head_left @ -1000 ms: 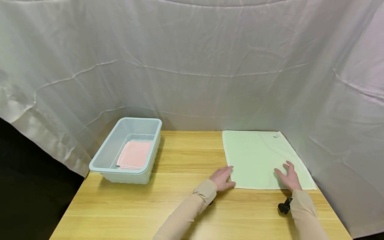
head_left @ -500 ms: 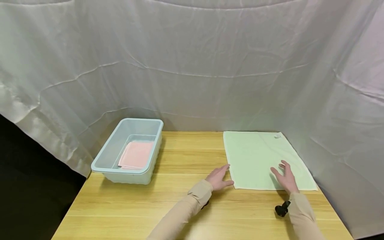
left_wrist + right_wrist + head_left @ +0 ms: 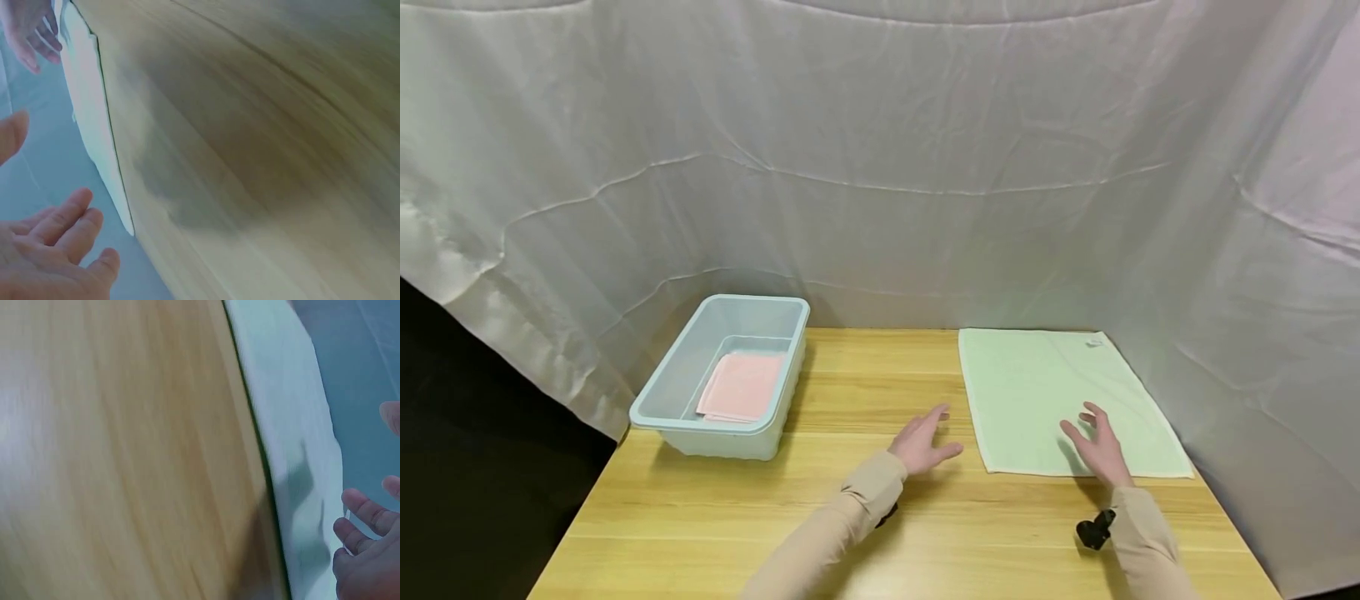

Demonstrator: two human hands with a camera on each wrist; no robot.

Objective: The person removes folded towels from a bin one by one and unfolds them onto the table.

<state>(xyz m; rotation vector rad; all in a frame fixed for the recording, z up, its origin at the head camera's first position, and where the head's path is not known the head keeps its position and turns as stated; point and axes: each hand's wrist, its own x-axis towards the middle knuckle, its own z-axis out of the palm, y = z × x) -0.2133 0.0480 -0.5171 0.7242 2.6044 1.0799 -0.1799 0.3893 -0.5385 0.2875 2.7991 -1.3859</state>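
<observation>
A pale green towel [image 3: 1037, 392] lies spread flat at the right of the wooden table, a small white tag near its far right corner. To the left of its near left corner, my left hand [image 3: 921, 442] hovers with thumb and fingers spread, holding nothing. My right hand [image 3: 1099, 446] is over the towel's near part, fingers relaxed and apart, casting a shadow on the cloth. In the right wrist view, the fingers [image 3: 369, 515] of that hand show beside the towel [image 3: 275, 394]. The left wrist view shows the left hand [image 3: 56, 250] with nothing in it.
A light blue plastic bin [image 3: 718, 427] stands at the table's left, with a folded pink towel [image 3: 743, 386] on its floor. Grey curtains [image 3: 880, 167] hang behind and along both sides of the wooden table [image 3: 880, 375].
My left hand has drawn away leftward from the green towel's left edge. My right hand has shifted a little left over the towel. The towel stays flat.
</observation>
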